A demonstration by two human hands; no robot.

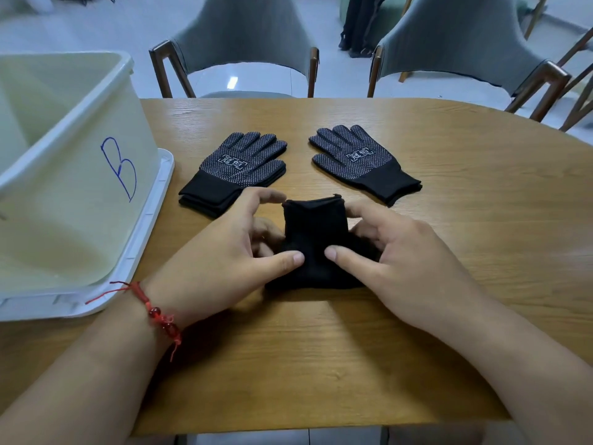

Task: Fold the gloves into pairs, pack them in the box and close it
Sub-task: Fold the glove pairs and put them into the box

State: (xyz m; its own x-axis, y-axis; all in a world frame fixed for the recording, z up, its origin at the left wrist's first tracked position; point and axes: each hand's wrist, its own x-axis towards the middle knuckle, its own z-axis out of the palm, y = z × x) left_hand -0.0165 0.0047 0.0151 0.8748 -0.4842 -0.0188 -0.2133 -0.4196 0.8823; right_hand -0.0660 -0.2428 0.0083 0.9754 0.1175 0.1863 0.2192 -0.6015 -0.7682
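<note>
Head view: your left grip (224, 248) and right grip (401, 252) both pinch the folded glove bundle (316, 248) between them on the bench (321, 348). The left glove stack (239, 170) and the right glove stack (359, 160) lie beyond your fingers. The open box (64, 175) stands left of your left grip.

Both hands — left hand (221, 248), right hand (407, 255) — grip a folded black glove bundle (316, 242) on the table (321, 348); beyond the bundle lie two dotted glove stacks (237, 170) (362, 162), the box (73, 175) at its left.

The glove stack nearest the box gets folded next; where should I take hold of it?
Probably by its plain black cuffs, from the near left: they point toward you with edges stacked together, while the dotted end fans away.
</note>
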